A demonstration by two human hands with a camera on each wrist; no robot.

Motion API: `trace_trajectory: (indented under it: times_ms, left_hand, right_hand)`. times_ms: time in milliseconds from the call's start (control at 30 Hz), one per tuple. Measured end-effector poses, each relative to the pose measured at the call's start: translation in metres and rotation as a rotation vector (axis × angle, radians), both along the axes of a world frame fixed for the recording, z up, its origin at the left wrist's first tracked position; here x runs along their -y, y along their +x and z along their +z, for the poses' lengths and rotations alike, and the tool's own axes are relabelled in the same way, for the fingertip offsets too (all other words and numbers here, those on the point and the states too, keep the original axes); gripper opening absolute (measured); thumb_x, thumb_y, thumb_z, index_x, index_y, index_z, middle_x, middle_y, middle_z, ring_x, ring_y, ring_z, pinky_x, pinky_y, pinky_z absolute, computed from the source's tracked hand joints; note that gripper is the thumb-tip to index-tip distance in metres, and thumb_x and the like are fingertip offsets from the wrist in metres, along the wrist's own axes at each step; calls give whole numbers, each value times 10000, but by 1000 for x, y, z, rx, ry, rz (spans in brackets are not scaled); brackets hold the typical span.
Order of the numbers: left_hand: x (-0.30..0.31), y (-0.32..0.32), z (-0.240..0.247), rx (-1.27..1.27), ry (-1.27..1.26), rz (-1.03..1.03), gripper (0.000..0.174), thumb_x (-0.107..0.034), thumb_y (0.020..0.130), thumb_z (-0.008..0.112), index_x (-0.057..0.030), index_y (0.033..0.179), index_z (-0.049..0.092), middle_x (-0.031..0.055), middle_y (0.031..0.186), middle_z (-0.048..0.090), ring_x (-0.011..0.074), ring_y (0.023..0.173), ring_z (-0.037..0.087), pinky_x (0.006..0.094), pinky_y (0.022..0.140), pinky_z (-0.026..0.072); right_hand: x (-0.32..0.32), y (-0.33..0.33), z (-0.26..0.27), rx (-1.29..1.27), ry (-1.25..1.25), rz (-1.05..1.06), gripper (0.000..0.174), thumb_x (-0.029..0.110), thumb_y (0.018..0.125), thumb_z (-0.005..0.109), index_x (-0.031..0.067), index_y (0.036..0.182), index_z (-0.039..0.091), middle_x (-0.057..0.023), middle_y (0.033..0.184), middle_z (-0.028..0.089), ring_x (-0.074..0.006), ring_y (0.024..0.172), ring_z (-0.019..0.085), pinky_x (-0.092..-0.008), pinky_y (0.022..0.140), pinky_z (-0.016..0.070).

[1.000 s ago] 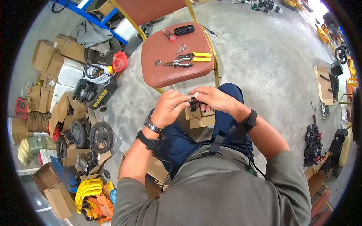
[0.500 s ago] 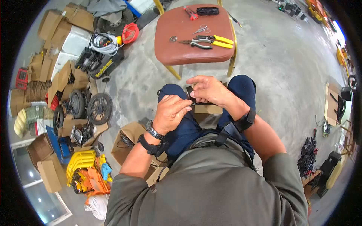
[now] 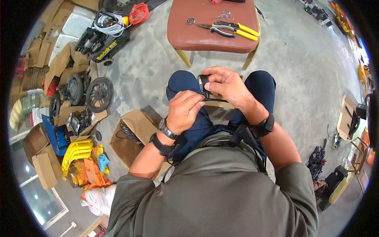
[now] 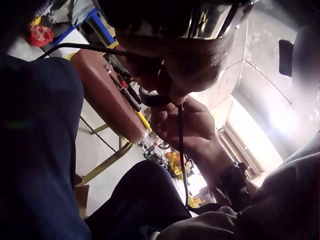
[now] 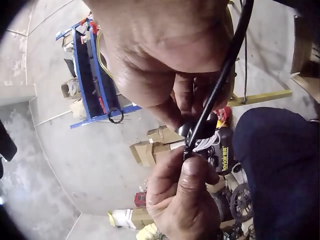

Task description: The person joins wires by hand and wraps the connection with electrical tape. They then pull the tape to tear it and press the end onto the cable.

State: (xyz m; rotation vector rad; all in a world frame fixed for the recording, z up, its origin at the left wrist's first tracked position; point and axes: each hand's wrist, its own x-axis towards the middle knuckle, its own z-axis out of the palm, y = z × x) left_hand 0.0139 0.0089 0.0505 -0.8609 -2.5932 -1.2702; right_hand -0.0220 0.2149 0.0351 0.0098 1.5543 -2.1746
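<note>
In the head view my left hand pinches a thin black cable between thumb and fingers, over the lap. My right hand holds a roll of black tape just beyond those fingertips, thumb against its side. The right wrist view has the cable running past the right palm down to the left thumb and finger. Close above that pinch, the dark tape sits at the cable. In the left wrist view the cable hangs from the pinch, the roll beside it.
A brown padded chair ahead bears pliers, a yellow-handled tool, small scissors and a small ring. An open cardboard box with cables stands left of the legs. Wheels and cartons crowd the left floor.
The hands were close together, then my right hand lifted its fingers away. Now it holds the tape roll up beside the left fingertips. The head view has shifted, so the chair appears higher.
</note>
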Motion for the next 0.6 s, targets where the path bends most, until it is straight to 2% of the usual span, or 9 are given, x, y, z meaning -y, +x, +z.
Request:
trace_trajectory:
  times_ms: [267,600]
  left_hand:
    - [-1,-2,-3,102,10,47,99,-35,830,741,-11,920,709,120,817,685,282,740,662,354,664,511]
    - [-5,-4,-5,228,51,126,102,-33,817,749,-1,906,712,132,799,689,258,709,670,338,639,506]
  right_hand:
    - [-3,8,11,-135,103,-55,365,20,879,710,5,1234,631,30,823,620,-46,779,554,-233,694,468]
    - [-3,29,18,-265,126,-81,472,-17,860,706,4,1314,579,3,841,639,-59,785,584,-235,726,492]
